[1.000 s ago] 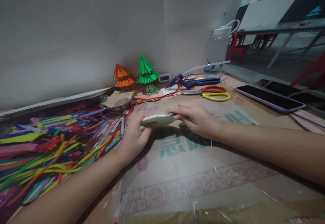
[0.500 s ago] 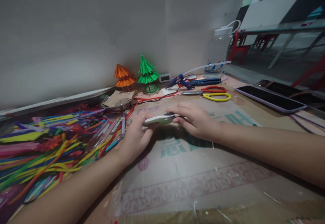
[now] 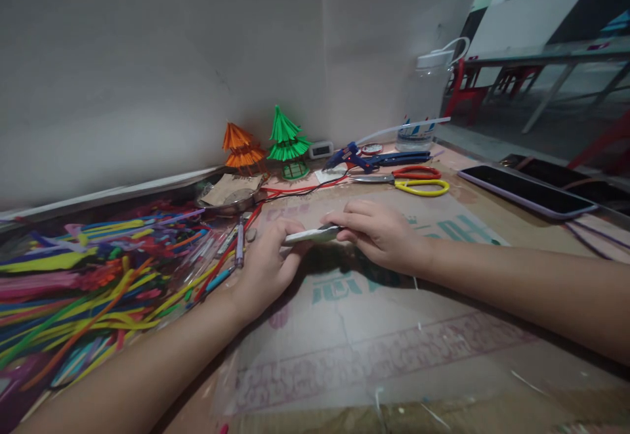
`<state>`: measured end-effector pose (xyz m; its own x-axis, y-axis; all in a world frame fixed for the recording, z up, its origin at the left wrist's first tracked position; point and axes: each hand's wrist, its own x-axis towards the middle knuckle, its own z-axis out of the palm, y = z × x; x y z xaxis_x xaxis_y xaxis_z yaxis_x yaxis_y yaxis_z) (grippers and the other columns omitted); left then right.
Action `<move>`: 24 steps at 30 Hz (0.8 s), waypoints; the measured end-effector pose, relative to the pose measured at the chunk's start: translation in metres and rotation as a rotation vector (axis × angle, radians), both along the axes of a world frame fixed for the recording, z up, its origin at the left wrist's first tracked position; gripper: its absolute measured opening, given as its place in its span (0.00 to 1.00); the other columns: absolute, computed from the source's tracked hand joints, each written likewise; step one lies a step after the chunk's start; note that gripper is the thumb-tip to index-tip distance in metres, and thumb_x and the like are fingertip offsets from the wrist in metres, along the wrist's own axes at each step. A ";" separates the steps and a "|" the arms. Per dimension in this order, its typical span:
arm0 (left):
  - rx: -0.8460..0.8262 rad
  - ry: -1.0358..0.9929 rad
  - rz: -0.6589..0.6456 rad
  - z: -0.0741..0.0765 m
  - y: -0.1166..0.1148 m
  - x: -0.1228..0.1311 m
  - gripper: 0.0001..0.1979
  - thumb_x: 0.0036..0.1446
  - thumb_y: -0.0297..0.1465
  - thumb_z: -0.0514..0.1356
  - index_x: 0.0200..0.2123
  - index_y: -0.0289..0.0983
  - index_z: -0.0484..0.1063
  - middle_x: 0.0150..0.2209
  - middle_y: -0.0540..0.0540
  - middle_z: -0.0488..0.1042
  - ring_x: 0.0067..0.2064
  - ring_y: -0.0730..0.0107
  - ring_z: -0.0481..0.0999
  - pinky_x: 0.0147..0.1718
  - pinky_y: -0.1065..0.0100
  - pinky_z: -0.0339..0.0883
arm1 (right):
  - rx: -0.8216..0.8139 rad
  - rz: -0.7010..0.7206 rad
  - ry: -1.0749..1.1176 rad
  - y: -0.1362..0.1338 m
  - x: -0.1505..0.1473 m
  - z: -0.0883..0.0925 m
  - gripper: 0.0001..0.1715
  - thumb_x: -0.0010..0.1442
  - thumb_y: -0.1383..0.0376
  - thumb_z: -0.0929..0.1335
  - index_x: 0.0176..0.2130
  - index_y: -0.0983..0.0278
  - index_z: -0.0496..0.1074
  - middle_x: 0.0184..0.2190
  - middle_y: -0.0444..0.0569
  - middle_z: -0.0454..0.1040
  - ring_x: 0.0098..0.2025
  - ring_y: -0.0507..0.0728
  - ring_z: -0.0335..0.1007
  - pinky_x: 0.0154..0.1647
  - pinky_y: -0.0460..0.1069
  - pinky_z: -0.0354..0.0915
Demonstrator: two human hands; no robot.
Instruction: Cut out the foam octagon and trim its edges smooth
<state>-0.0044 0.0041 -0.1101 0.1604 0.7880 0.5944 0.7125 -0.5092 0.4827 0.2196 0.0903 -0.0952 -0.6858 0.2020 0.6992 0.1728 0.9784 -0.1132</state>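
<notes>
A thin, flat white piece with a dark end is held nearly level above the printed plastic sheet; its kind I cannot make out. My left hand pinches its left end between thumb and fingers. At the dark right end, my right hand has its fingertips closed on it. Part of the piece is hidden behind the fingers of both hands. A shadow falls on the sheet below.
Many coloured pipe cleaners lie at left. Behind stand an orange tree, a green tree, a blue glue gun, scissors and a bottle. A phone lies at right.
The white piece has tilted slightly and shows more edge-on, its left end a little lower. Both hands keep their grip almost in the same place.
</notes>
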 end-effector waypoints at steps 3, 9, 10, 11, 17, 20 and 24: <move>-0.016 0.002 0.004 -0.001 0.001 -0.001 0.02 0.62 0.29 0.57 0.39 0.39 0.68 0.36 0.48 0.74 0.38 0.67 0.74 0.38 0.66 0.68 | -0.018 0.012 0.002 0.001 0.001 -0.001 0.18 0.72 0.62 0.59 0.50 0.66 0.74 0.30 0.48 0.71 0.32 0.54 0.65 0.33 0.48 0.60; -0.187 0.005 0.007 -0.004 0.010 -0.006 0.07 0.64 0.33 0.57 0.42 0.39 0.73 0.39 0.46 0.78 0.39 0.64 0.76 0.39 0.64 0.68 | -0.061 -0.015 0.049 0.002 0.001 -0.004 0.17 0.71 0.61 0.60 0.51 0.65 0.72 0.35 0.51 0.74 0.36 0.56 0.67 0.37 0.50 0.63; -0.192 0.000 0.001 -0.004 0.011 -0.007 0.08 0.64 0.33 0.57 0.43 0.39 0.73 0.39 0.46 0.78 0.40 0.63 0.76 0.40 0.64 0.68 | -0.068 -0.017 0.061 0.002 0.001 -0.005 0.17 0.71 0.60 0.61 0.52 0.65 0.71 0.36 0.52 0.75 0.37 0.56 0.68 0.39 0.50 0.64; -0.184 -0.004 -0.003 -0.005 0.013 -0.009 0.08 0.65 0.33 0.56 0.44 0.39 0.73 0.40 0.46 0.78 0.41 0.63 0.77 0.41 0.64 0.68 | -0.073 -0.014 0.068 0.003 0.001 -0.005 0.17 0.71 0.60 0.61 0.52 0.65 0.70 0.36 0.52 0.75 0.37 0.57 0.68 0.39 0.51 0.64; -0.119 0.003 -0.032 -0.006 0.014 -0.012 0.07 0.65 0.31 0.56 0.44 0.38 0.72 0.42 0.45 0.77 0.44 0.63 0.76 0.44 0.63 0.68 | -0.049 -0.016 0.040 0.006 0.002 -0.006 0.17 0.70 0.61 0.61 0.52 0.66 0.71 0.36 0.52 0.74 0.37 0.57 0.67 0.39 0.51 0.64; -0.120 0.023 -0.034 -0.006 0.013 -0.012 0.08 0.64 0.30 0.56 0.45 0.38 0.71 0.42 0.45 0.78 0.44 0.63 0.76 0.44 0.63 0.69 | -0.045 -0.020 0.010 0.004 0.002 -0.005 0.17 0.71 0.60 0.61 0.52 0.65 0.71 0.36 0.52 0.74 0.38 0.57 0.68 0.39 0.51 0.64; -0.100 0.064 -0.032 -0.007 0.013 -0.012 0.08 0.64 0.29 0.55 0.45 0.39 0.71 0.41 0.46 0.78 0.43 0.63 0.77 0.44 0.63 0.69 | -0.034 0.008 -0.016 0.001 0.002 -0.002 0.19 0.71 0.59 0.60 0.52 0.65 0.71 0.35 0.51 0.73 0.35 0.57 0.67 0.36 0.50 0.63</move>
<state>-0.0161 0.0169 -0.1172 0.2217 0.8364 0.5012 0.7273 -0.4842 0.4863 0.2219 0.0910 -0.0972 -0.6982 0.2203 0.6812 0.1672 0.9753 -0.1440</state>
